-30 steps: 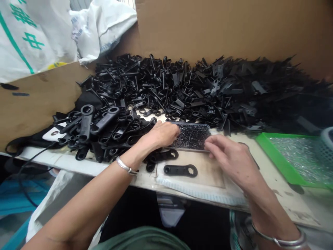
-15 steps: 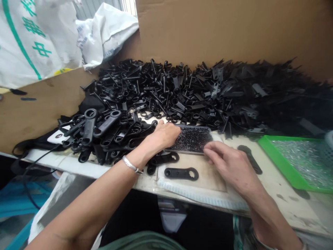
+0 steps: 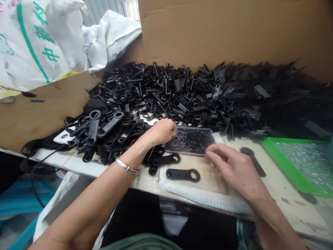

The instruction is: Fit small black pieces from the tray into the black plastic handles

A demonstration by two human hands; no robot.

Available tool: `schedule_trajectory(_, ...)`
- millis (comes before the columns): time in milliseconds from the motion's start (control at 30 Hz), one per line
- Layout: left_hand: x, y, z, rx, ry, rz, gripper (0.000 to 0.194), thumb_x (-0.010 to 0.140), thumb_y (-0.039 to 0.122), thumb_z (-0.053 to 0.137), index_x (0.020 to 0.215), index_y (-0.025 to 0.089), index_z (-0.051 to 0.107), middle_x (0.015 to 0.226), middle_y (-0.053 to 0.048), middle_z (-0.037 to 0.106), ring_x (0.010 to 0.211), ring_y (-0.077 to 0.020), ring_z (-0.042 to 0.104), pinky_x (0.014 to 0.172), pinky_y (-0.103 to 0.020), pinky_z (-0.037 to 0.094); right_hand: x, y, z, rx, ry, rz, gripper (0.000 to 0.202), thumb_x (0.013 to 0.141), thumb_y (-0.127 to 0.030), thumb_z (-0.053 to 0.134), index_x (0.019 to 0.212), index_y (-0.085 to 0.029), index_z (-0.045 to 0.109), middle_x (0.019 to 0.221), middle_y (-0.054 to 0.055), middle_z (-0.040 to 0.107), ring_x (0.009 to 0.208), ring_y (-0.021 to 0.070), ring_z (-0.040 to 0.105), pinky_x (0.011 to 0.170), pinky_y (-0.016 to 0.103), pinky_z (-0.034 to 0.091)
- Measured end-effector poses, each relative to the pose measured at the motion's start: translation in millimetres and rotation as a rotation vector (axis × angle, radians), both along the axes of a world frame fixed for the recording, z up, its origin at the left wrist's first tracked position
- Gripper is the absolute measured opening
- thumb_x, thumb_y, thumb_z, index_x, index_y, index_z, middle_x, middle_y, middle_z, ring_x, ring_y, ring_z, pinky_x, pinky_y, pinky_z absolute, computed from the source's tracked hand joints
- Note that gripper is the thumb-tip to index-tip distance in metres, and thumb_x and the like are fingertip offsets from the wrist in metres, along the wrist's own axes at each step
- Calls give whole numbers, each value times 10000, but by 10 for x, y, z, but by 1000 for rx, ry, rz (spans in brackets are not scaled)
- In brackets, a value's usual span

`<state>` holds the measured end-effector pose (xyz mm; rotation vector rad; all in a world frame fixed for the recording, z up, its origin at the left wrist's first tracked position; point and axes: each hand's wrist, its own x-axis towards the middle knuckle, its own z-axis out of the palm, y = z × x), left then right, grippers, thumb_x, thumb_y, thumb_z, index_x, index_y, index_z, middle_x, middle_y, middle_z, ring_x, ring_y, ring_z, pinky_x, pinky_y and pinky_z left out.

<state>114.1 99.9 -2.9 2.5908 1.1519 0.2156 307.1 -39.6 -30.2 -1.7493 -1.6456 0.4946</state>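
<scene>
A shallow clear tray [image 3: 192, 139] of tiny dark pieces lies in front of me. My left hand [image 3: 163, 132] is curled closed above its back left corner; the fingertips are hidden, so what they hold cannot be seen. At the tray's front right corner, my right hand [image 3: 229, 163] has thumb and fingers pinched together, and anything between them is too small to make out. A black plastic lever-like part [image 3: 182, 175], with a hole at each end, lies flat on the board below the tray. Another such part [image 3: 167, 159] rests just behind it.
A large heap of black parts [image 3: 179, 90] spreads along the cardboard wall [image 3: 221, 31]. Similar parts [image 3: 106, 130] are piled at left. On the right are a green tray [image 3: 283, 163] of small clear pieces and one dark part [image 3: 252, 160]. White sacks [image 3: 109, 38] stand back left.
My left hand has drawn left and slightly up off the tray, uncovering more of its left side. My right hand stays at the tray's corner. The view has shifted slightly.
</scene>
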Motion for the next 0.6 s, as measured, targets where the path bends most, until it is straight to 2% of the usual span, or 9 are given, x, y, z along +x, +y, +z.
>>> schedule_trajectory(167, -81, 7, -66, -105, -236, 35, 130, 722, 81, 555, 728, 162, 657, 705, 11, 668, 692, -131, 602, 681, -249, 452, -66, 57, -16, -10, 201, -30, 151, 827, -341, 587, 804, -212, 662, 612, 2, 641, 540, 159, 597, 539, 276, 467)
schedule_trajectory(333, -128, -83, -126, -274, -509, 72, 103, 728, 76, 597, 802, 143, 625, 742, 8, 663, 700, -105, 616, 661, -210, 485, -220, 196, 6, -71, 506, -7, 200, 792, -363, 656, 873, -181, 673, 619, -3, 632, 488, 114, 540, 481, 240, 444)
schedule_trajectory(500, -94, -251, -101, -389, -745, 93, 142, 730, 62, 629, 827, 136, 557, 788, -3, 658, 719, -94, 620, 694, -212, 508, -404, 420, 25, -143, 745, 67, 299, 788, -445, 666, 818, -147, 668, 680, 19, 644, 492, 80, 524, 487, 218, 443)
schedule_trajectory(600, -71, -362, -63, -362, -804, 138, 144, 718, 33, 624, 782, 143, 556, 765, -1, 644, 715, -98, 612, 713, -220, 506, -450, 476, 2, -188, 819, 111, 335, 755, -468, 699, 812, -139, 679, 671, 27, 627, 500, 92, 524, 450, 221, 436)
